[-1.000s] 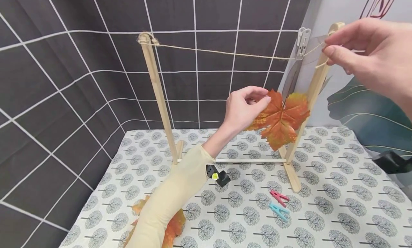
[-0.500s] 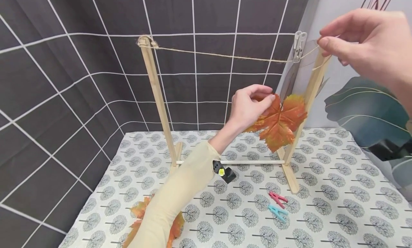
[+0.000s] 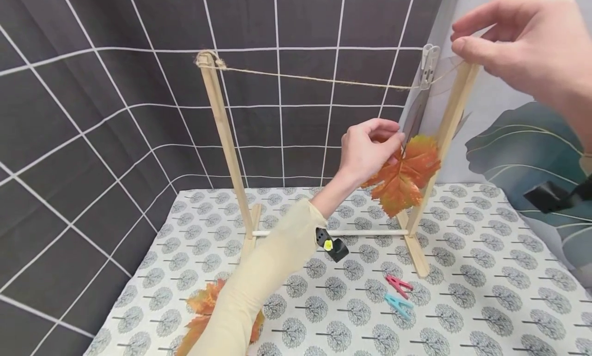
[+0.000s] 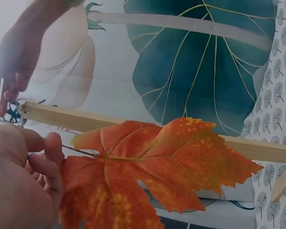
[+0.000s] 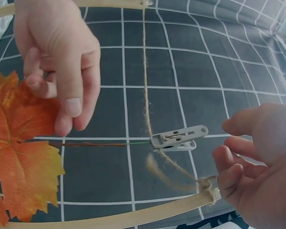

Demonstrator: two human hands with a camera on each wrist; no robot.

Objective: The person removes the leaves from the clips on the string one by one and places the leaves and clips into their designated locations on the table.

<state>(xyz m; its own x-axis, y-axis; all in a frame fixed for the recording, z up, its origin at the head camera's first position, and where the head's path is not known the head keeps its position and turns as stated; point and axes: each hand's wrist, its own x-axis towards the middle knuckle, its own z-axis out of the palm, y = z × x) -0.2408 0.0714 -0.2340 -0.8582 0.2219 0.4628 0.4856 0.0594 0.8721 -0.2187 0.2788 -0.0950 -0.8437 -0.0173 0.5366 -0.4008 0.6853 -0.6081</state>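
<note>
An orange artificial maple leaf (image 3: pixel 404 173) hangs by its thin stem from a white clothespin (image 5: pixel 178 138), clamped on the twine (image 5: pixel 146 76) near the right post. My left hand (image 3: pixel 367 148) is beside the leaf, fingers loosely bent; in the right wrist view its fingertips hang close to the stem without gripping it. Whether they touch the leaf is unclear. My right hand (image 3: pixel 532 53) is raised by the top of the right post (image 3: pixel 450 114). Its fingers are loosely bent and hold nothing in the right wrist view, where a blurred twine end dangles by the knot.
A left post (image 3: pixel 224 140) carries the twine's other end, and a white rod (image 3: pixel 370 233) joins the posts low down. Red (image 3: pixel 399 285) and blue (image 3: pixel 399 305) clothespins lie on the tree-patterned cloth (image 3: pixel 462 315). Another leaf (image 3: pixel 203 304) lies partly under my left sleeve.
My right hand has risen and let go of the twine near the post top. My left hand has moved a little to the right across the leaf's upper left.
</note>
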